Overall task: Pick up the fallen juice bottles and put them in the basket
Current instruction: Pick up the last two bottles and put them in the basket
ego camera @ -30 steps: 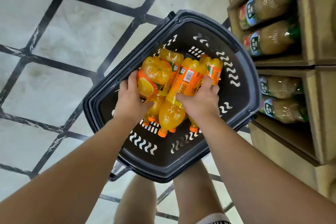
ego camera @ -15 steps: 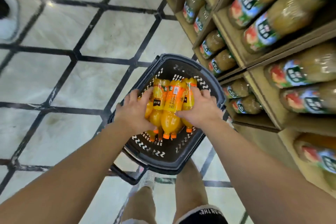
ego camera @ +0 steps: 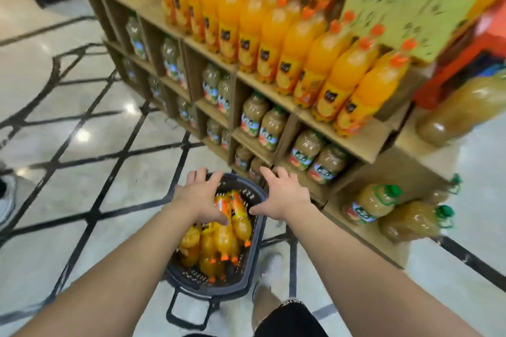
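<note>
A heap of small orange plastic juice bottles (ego camera: pixel 219 238) with orange caps lies inside the dark grey plastic shopping basket (ego camera: pixel 241 282), which stands on the pale marble floor (ego camera: pixel 82 200) beside a cardboard display shelf (ego camera: pixel 356 142). The left hand (ego camera: pixel 201 195) hovers over the far left of the basket with fingers spread and straight, its palm just above the topmost bottles, though contact cannot be judged. The right hand (ego camera: pixel 282 195) is likewise spread flat and holds nothing, above the basket's right rim, the bottles lying below and to its left.
</note>
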Motion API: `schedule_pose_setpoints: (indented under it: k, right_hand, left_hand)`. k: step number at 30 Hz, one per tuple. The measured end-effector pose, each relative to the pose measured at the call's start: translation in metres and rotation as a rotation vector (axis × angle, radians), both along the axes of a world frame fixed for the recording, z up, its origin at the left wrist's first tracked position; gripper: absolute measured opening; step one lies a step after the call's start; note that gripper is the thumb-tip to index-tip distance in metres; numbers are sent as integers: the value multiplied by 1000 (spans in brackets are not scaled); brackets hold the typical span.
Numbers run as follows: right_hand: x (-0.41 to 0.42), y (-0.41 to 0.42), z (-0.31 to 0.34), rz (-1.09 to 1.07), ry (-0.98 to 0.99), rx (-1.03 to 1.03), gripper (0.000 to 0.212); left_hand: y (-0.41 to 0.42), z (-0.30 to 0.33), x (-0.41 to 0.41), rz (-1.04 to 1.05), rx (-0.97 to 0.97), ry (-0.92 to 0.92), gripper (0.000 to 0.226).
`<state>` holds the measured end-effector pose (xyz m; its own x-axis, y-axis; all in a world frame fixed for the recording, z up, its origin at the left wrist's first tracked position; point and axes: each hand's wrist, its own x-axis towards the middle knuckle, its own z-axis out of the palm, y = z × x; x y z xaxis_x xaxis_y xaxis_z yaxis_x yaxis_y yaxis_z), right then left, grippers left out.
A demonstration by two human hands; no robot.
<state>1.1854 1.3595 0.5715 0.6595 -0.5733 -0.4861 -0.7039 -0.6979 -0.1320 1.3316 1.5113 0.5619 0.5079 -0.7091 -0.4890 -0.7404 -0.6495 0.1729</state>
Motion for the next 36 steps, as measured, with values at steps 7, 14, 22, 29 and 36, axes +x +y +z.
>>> schedule_pose_setpoints:
  k: [7,14,22,29,36]
  right_hand:
    - [-98,-16,107,-234,-94,-45,122]
    - [-230,-61,196,-492,-122,-112,124]
    - [-426,-100,243,-695,-172,-238,123]
    - [-577,-140,258,-780,-228,-265,122]
    - [-674,-184,254,-864,-337,-214,115]
  left_hand:
    - [-61,115,-61,-223,-85,-55,142]
    - [-150,200,-179,-487,-155,-107,136]
    - [-235,248,-362,-708,-245,-112,136]
    - [-287,265,-499,-796,-322,-56,134]
    - [-344,262,-576,-799,-329,-29,129]
